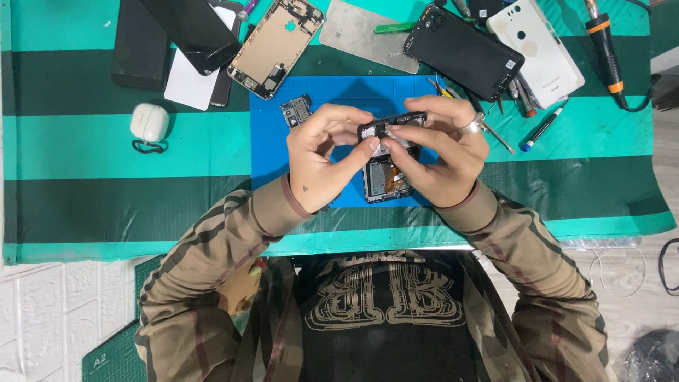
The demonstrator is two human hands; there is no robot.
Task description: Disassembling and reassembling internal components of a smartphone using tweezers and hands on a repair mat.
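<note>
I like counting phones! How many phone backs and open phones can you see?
4: an opened phone in both hands, a gold shell upper left, a black back and white back upper right. Others may be hidden.

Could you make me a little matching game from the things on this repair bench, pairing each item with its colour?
Things:
1. earbud case
2. work mat
3. soldering iron
4. opened phone in the left hand and right hand

Colours:
A. blue
B. black with orange bands
C. white
D. dark frame, insides exposed

Pairs: 1-C, 2-A, 3-B, 4-D
</note>
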